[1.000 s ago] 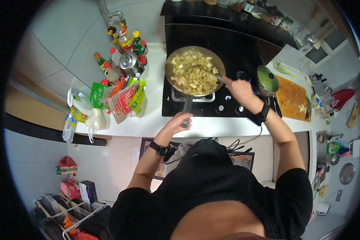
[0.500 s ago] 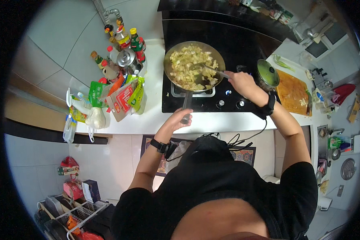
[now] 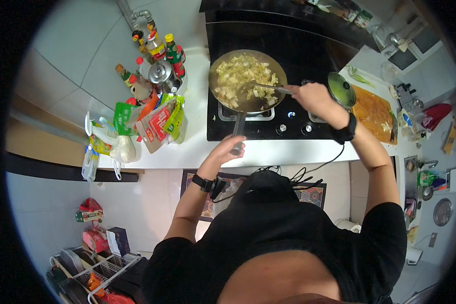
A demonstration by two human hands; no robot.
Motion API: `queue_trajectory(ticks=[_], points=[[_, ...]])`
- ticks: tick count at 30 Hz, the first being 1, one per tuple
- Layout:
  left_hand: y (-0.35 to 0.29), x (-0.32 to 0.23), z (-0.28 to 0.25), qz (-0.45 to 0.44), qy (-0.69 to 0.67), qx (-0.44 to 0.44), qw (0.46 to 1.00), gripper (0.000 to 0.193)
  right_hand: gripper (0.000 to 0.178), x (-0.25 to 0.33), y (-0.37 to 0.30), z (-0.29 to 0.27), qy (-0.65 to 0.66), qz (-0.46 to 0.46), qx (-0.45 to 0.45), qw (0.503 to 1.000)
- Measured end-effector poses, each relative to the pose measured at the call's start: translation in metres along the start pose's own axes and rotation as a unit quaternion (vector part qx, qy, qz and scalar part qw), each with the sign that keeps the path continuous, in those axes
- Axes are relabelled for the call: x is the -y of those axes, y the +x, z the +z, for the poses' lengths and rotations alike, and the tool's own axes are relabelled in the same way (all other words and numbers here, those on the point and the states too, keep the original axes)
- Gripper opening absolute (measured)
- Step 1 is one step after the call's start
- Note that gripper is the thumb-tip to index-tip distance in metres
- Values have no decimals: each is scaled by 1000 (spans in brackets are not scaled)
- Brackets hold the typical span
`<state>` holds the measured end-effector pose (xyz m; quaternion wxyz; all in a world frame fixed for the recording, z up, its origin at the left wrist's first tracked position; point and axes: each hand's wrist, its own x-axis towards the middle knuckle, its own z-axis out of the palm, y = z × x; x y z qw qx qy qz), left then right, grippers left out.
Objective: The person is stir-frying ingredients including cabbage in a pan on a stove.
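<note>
- Metal pan [image 3: 247, 81], round and shallow, is set on the black glass hob [image 3: 283, 40]; its handle is gripped at the end by the left hand [image 3: 227, 150], fingers curled shut.
- Thin metal spatula [image 3: 268, 87] is clamped in the right hand [image 3: 314, 99], tip in pale chopped vegetables [image 3: 243, 71].
- Bottles [image 3: 157, 50] are clustered left of the hob.

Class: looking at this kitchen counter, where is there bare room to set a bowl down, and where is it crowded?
Bare white counter lies between the packets and the black hob, and along the front edge below the hob's knobs. The back-left corner is crowded with sauce bottles. Right of the hob, the orange cutting board and green lid fill the space.
</note>
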<state>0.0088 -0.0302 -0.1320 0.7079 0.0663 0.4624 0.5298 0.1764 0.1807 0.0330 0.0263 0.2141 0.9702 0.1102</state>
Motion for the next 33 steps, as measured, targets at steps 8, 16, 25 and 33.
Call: queue_trajectory(ticks=[8, 16, 25, 33], points=[[4, 8, -9, 10, -3, -1, 1000, 21, 34, -23, -9, -66, 29, -11, 100, 994], [-1, 2, 2, 3, -5, -18, 1000, 24, 29, -31, -7, 15, 96, 57, 7, 994], [0, 0, 5, 12, 4, -23, 1000, 19, 24, -36, 34, 89, 419, 298, 66, 855], [9, 5, -8, 2, 9, 4, 1000, 26, 31, 1, 9, 129, 352, 70, -67, 931]])
